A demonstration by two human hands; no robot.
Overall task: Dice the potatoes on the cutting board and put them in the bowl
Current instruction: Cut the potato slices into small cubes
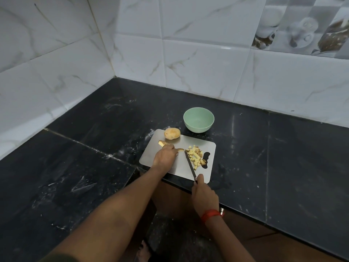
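A steel cutting board [188, 141] lies on the black counter. My left hand [164, 156] holds down strips of cut potato [181, 149], and another cut piece [162, 143] shows behind my knuckles. My right hand [203, 195] grips the handle of a knife [189, 164]; its blade lies on the board between my left hand and a pile of potato dice [196, 156]. A whole unpeeled potato [172, 133] sits at the board's far left corner. The pale green bowl [198, 127] stands just behind the board, with nothing inside it.
The black stone counter [94, 129] runs into a corner of white tiled walls [188, 53]. Its front edge passes under the board's near side, and brown cabinet fronts [175, 197] lie below. A red band circles my right wrist.
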